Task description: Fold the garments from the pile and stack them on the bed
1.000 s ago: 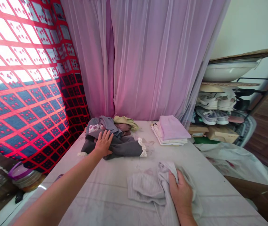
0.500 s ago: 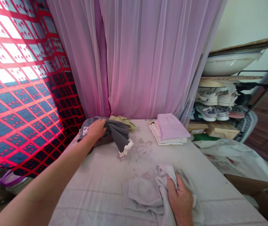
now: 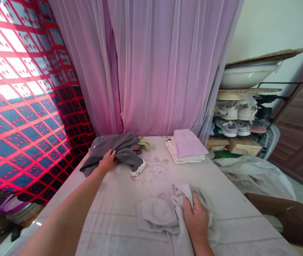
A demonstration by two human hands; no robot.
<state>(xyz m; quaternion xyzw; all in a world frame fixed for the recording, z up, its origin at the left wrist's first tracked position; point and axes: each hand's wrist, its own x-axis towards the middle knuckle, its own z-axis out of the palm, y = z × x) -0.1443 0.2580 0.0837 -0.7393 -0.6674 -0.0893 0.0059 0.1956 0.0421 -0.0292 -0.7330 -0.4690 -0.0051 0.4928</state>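
On the left side of the bed, my left hand [image 3: 108, 161] has its fingers closed on the near edge of a dark grey garment [image 3: 124, 145] with a white frilled trim. That garment drapes over a small heap of clothes, where a green cloth [image 3: 144, 143] and a bit of blue show at the edges. Close to me, my right hand [image 3: 197, 217] grips a bunched light grey garment [image 3: 164, 215] with ribbed fabric. Part of it lies flat to the left of the hand; the rest hangs in folds around my fingers.
A folded stack with a lilac cloth [image 3: 190, 144] on top sits at the bed's far right. Lilac curtains [image 3: 156, 71] hang behind the bed [image 3: 114, 213]. To the right stand a shoe rack [image 3: 271, 131] and a cardboard box [image 3: 281, 213]. A purple-rimmed tub [image 3: 20, 209] is at left.
The dark grey garment now spreads further left over the heap. My left hand has shifted down to its near edge. My right hand still grips the light grey garment; the view has turned slightly right.
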